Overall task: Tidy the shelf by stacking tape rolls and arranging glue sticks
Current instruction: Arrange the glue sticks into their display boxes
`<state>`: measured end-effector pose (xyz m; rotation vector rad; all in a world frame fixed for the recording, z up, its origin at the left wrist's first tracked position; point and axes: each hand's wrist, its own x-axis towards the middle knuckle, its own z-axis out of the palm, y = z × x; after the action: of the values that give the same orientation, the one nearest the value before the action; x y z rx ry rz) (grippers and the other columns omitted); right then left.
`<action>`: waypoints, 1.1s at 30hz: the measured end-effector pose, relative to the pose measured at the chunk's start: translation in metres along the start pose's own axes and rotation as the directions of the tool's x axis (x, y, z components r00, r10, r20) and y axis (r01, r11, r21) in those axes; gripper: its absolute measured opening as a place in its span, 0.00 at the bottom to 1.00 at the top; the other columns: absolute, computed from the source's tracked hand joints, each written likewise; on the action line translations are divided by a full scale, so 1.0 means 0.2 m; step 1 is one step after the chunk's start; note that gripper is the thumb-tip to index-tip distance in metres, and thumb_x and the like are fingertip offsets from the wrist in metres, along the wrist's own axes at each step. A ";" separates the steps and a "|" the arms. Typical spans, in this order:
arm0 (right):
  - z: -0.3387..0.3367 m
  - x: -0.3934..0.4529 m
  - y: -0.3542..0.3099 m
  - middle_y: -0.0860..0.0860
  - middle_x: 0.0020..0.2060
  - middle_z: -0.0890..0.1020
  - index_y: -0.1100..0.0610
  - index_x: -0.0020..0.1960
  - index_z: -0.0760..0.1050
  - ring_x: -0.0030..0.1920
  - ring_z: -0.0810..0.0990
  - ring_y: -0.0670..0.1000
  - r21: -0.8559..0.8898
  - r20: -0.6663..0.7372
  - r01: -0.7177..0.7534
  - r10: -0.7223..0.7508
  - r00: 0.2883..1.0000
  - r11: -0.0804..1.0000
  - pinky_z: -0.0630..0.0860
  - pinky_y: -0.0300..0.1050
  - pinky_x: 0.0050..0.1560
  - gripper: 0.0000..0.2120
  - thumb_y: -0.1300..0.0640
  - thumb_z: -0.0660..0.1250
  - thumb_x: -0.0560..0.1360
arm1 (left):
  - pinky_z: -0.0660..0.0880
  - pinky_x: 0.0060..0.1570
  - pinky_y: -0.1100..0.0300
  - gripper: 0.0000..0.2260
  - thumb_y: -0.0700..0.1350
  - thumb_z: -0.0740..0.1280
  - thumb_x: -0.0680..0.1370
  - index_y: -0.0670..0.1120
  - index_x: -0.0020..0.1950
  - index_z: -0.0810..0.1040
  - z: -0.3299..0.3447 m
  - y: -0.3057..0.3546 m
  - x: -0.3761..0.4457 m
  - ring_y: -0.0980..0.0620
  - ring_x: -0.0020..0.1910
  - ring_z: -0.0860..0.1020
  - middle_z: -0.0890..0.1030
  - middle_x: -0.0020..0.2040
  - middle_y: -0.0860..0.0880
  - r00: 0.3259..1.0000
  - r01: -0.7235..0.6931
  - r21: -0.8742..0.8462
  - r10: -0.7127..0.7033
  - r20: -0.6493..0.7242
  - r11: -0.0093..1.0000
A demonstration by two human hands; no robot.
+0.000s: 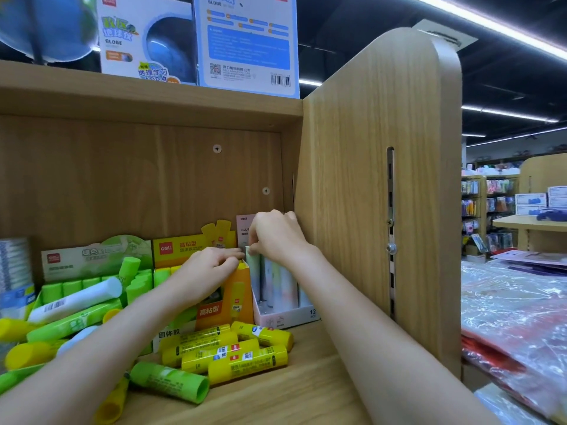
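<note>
You get bright, even light from the ceiling strip lights (491,23) up right of your hands. Shade sits under the upper shelf board (147,99). Edges bow wide-angle; the globe (46,26) far up-left is blurred.

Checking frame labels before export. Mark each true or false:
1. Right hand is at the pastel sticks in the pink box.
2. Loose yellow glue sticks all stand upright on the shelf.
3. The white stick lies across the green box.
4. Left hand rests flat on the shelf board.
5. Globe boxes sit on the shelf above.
1. True: the right hand pinches the top of a pastel stick in the pink box.
2. False: the yellow glue sticks lie on their sides.
3. True: the white stick lies across the green box.
4. False: the left hand is raised at the orange box.
5. True: globe boxes above.
</note>
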<state>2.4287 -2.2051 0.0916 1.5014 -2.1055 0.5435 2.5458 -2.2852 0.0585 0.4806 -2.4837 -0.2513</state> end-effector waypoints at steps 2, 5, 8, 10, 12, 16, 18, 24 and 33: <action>0.00 0.00 0.02 0.52 0.47 0.81 0.56 0.46 0.80 0.54 0.76 0.55 0.132 0.051 -0.007 0.000 0.999 0.991 0.68 0.55 0.62 0.03 0.58 0.70 0.73 | 0.63 0.62 0.64 0.16 0.43 0.54 0.81 0.49 0.66 0.74 0.00 -0.01 0.00 0.53 0.68 0.68 0.71 0.68 0.52 1.000 -0.008 0.011 0.008 -0.018 1.000; -0.02 -0.02 0.03 0.50 0.42 0.78 0.53 0.38 0.76 0.53 0.76 0.54 0.269 0.094 -0.010 -0.016 0.995 0.963 0.71 0.59 0.61 0.06 0.61 0.71 0.71 | 0.63 0.61 0.64 0.16 0.43 0.54 0.81 0.49 0.65 0.75 -0.01 -0.01 -0.01 0.54 0.67 0.68 0.72 0.68 0.53 0.999 -0.027 0.025 0.027 -0.029 0.999; -0.02 -0.03 0.02 0.49 0.41 0.77 0.52 0.38 0.75 0.53 0.74 0.53 0.284 0.107 -0.021 -0.010 0.994 0.959 0.68 0.59 0.63 0.07 0.61 0.71 0.71 | 0.63 0.61 0.65 0.16 0.43 0.54 0.81 0.50 0.66 0.74 -0.01 -0.01 -0.02 0.54 0.67 0.68 0.72 0.68 0.54 0.999 -0.033 0.034 0.034 -0.029 0.999; -0.03 -0.02 0.01 0.49 0.42 0.78 0.53 0.38 0.75 0.54 0.74 0.53 0.210 0.075 -0.008 -0.008 0.997 0.978 0.66 0.56 0.62 0.06 0.57 0.72 0.71 | 0.63 0.60 0.65 0.16 0.44 0.53 0.82 0.51 0.66 0.73 0.00 0.00 -0.02 0.54 0.67 0.68 0.71 0.68 0.54 0.999 -0.036 0.044 0.038 -0.024 0.998; -0.02 0.00 0.00 0.52 0.46 0.80 0.54 0.40 0.74 0.55 0.74 0.54 0.110 0.036 -0.004 0.000 0.999 0.994 0.64 0.54 0.60 0.08 0.53 0.72 0.71 | 0.64 0.60 0.65 0.16 0.44 0.53 0.82 0.52 0.67 0.73 0.00 -0.01 -0.02 0.54 0.67 0.68 0.70 0.68 0.55 0.999 -0.042 0.040 0.043 -0.019 0.998; 0.00 0.01 0.00 0.56 0.52 0.79 0.58 0.47 0.77 0.60 0.69 0.56 0.042 0.015 -0.001 0.001 1.000 0.999 0.64 0.57 0.62 0.09 0.52 0.70 0.72 | 0.63 0.59 0.65 0.17 0.43 0.53 0.82 0.52 0.67 0.72 0.01 -0.01 -0.02 0.55 0.67 0.68 0.70 0.69 0.54 0.999 -0.036 0.021 0.036 -0.018 0.999; -0.01 -0.01 0.02 0.55 0.52 0.79 0.58 0.47 0.79 0.61 0.69 0.56 0.145 0.043 -0.015 0.008 0.999 0.989 0.63 0.58 0.64 0.08 0.54 0.70 0.72 | 0.61 0.59 0.66 0.17 0.43 0.53 0.82 0.50 0.68 0.71 0.01 -0.01 -0.01 0.54 0.68 0.67 0.71 0.69 0.53 0.999 -0.035 0.014 0.035 -0.026 0.999; -0.06 -0.02 0.03 0.56 0.57 0.79 0.60 0.58 0.78 0.59 0.76 0.55 0.377 0.077 -0.124 0.103 0.992 0.918 0.73 0.48 0.60 0.12 0.60 0.66 0.75 | 0.60 0.62 0.64 0.17 0.43 0.52 0.82 0.49 0.70 0.67 0.03 -0.03 -0.01 0.54 0.68 0.65 0.69 0.69 0.51 1.000 -0.019 -0.003 0.019 -0.025 1.000; -0.33 -0.17 0.03 0.52 0.44 0.76 0.57 0.52 0.76 0.43 0.77 0.52 0.161 0.091 -0.136 0.123 0.988 0.978 0.71 0.42 0.37 0.11 0.51 0.67 0.75 | 0.61 0.59 0.68 0.25 0.53 0.52 0.74 0.53 0.71 0.63 0.02 -0.03 -0.03 0.61 0.64 0.66 0.66 0.67 0.59 0.969 -0.208 -0.057 0.198 -0.149 0.976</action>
<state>2.4434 -2.1403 0.1237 1.5048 -2.2809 0.7346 2.5489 -2.2879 0.0505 0.2034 -2.3527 -0.2156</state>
